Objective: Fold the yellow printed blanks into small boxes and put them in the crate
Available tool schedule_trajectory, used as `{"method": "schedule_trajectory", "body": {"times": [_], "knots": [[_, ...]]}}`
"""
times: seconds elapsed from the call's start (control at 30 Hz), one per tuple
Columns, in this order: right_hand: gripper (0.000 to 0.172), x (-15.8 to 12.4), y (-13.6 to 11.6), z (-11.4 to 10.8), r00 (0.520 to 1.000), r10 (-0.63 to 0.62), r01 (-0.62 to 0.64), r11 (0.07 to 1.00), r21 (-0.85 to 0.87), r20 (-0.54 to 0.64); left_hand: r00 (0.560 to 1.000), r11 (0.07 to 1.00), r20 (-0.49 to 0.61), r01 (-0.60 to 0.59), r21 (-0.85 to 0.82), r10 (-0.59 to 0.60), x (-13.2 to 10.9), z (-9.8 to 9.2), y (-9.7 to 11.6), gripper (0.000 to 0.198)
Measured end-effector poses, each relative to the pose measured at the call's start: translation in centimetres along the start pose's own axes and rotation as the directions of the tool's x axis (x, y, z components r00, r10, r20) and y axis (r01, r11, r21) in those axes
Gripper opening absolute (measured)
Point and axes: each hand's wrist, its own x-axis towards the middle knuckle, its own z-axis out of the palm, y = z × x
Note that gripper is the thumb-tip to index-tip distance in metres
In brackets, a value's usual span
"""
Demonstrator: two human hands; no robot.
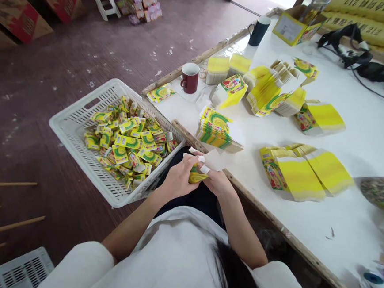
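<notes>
Over my lap, at the table's edge, both hands meet around a small yellow and green paper carton (196,176). My left hand (180,177) is closed on its left side. From the right, my right hand (218,181) grips it too, and its fingers partly hide the carton. White wrapping covers several fingertips. A pale white flap or sheet (214,159) stands out beyond the fingers; whether it belongs to the carton I cannot tell. Just past the hands lies a stack of flat cartons (215,130). Left of them, a white plastic basket (71,116) holds many folded cartons (129,141).
The white table (304,232) has a wooden edge and bears more carton stacks (301,172), a red mug (189,78), a dark mug (259,31), an open box (289,28) and black cables (367,64). A stool (105,2) and red-brown boxes (19,13) stand on the floor.
</notes>
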Motion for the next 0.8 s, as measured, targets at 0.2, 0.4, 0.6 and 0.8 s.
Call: {"method": "schedule_trajectory", "body": {"times": [0.2,0.4,0.6,0.8], "knots": [[0.072,-0.5,0.9,-0.4,0.978,-0.209,0.207,0.948,-0.242,0.017,0.986,0.986,0.051,0.16,-0.037,-0.158,0.0,0.1,-0.5,0.073],[0.045,-0.1,1.3,-0.6,0.859,-0.511,0.395,0.636,-0.663,0.022,0.979,0.99,-0.182,0.112,0.081,-0.096,0.2,0.8,-1.6,0.081],[0.042,0.2,1.0,-2.3,0.867,-0.481,0.382,0.468,-0.797,0.133,0.986,0.991,-0.144,0.101,0.088,-0.087,0.0,-0.9,-2.0,0.059],[0.019,0.1,-1.6,-4.0,0.895,-0.345,0.425,0.462,-0.779,0.284,0.991,0.992,-0.071,0.12,0.042,-0.117,0.1,-2.1,-1.8,0.063]]}}
